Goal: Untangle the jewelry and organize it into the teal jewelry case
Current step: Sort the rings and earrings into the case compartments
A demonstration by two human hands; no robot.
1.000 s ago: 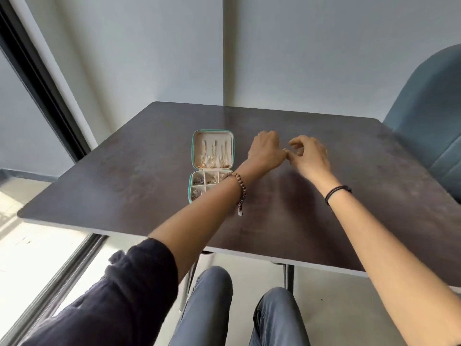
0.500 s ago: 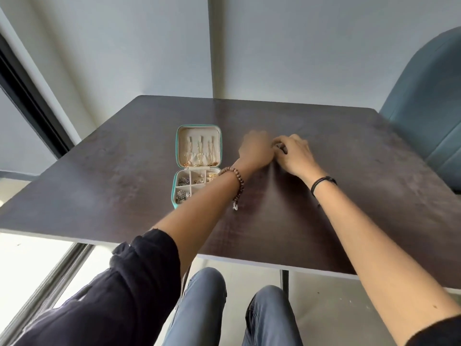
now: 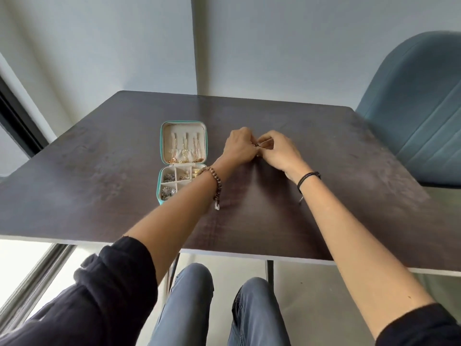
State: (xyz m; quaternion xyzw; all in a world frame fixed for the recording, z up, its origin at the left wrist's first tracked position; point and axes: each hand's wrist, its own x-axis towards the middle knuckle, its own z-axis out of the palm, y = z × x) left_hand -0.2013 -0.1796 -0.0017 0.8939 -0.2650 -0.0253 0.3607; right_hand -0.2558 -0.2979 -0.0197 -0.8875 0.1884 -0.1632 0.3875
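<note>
Left hand (image 3: 238, 146) and right hand (image 3: 279, 153) meet at frame centre over dark brown counter (image 3: 349, 176), both pinching small dark jewelry piece (image 3: 257, 145). Open square teal jewelry case (image 3: 161, 143) lies just left, partly filled.

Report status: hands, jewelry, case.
Left hand and right hand both pinching a small jewelry piece. Case open, left of hands, compartments holding jewelry. Left forearm overlaps case's near corner.

We find no text, label, brand, number or sign that we can read, neither on the teal jewelry case (image 3: 183, 128) nor on the surface (image 3: 274, 221).
</note>
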